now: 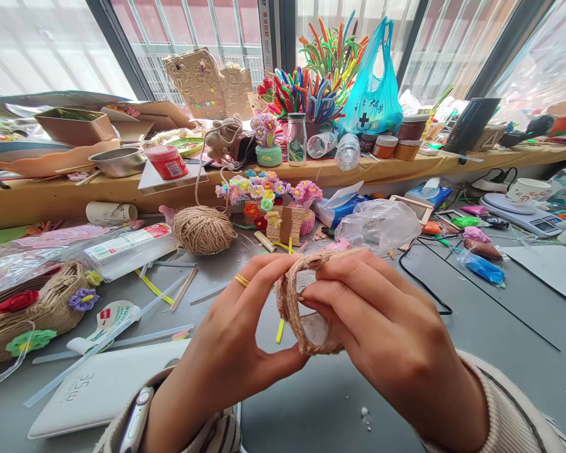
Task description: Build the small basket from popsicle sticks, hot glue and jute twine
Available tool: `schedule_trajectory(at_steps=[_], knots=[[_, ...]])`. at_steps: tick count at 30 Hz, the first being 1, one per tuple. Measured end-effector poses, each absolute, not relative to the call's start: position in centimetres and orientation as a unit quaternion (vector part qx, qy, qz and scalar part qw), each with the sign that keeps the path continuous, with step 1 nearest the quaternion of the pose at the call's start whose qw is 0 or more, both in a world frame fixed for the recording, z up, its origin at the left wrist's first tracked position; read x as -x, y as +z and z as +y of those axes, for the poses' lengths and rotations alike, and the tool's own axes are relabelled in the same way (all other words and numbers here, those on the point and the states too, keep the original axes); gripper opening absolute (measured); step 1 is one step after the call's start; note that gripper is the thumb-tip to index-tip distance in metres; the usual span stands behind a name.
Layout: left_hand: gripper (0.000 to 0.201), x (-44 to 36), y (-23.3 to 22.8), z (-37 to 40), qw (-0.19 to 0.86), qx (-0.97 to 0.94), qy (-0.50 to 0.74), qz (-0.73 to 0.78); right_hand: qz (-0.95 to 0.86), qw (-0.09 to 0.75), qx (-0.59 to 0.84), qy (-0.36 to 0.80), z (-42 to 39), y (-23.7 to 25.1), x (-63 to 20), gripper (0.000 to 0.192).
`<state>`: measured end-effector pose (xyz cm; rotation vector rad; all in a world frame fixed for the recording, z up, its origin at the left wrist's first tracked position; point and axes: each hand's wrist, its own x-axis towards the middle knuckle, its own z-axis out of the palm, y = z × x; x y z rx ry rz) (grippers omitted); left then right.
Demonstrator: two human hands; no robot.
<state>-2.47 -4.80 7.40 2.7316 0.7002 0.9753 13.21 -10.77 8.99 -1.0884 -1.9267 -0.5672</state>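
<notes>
Both hands hold a small open container wrapped in jute twine (291, 308), tilted so its pale inside faces me. My left hand (238, 330) grips the left side, with the thumb at the lower edge and the fingers at the upper edge. From the right, my right hand (389, 324) pinches the upper rim, with fingertips reaching into the opening. The right side of the container is hidden behind that hand. A ball of jute twine (204, 230) lies beyond my left hand. Behind the container stands a cardboard piece (283, 226) among colourful crocheted-looking flowers (255, 189).
At left lie a twine-wrapped basket with flowers (59, 302), clear glue sticks (104, 343) and a white power bank (99, 396). A crumpled plastic bag (377, 223) and a black cable (408, 251) are at right. A cluttered ledge (236, 182) runs along the windows.
</notes>
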Motion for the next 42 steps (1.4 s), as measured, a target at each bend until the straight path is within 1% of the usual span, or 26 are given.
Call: schedule_trajectory(at_steps=[6,19,30,42], knots=[[0.064,2.55,7.32,-4.91,0.083,-0.912,0.326,0.234,-0.768,0.413,0.427,-0.239,-10.65,8.84,-13.27,0.013],[0.062,2.5,7.53,-4.97,0.08,-0.913,0.321,0.238,-0.77,0.414,0.448,-0.187,-10.9,8.96,-13.35,0.014],[0.057,2.41,7.37,-5.02,0.066,-0.914,0.326,0.234,-0.767,0.388,0.457,-0.227,-11.05,9.03,-13.12,0.017],[0.059,2.3,7.32,-5.14,0.052,-0.911,0.346,0.218,-0.765,0.399,0.45,-0.229,-10.9,8.94,-13.14,0.016]])
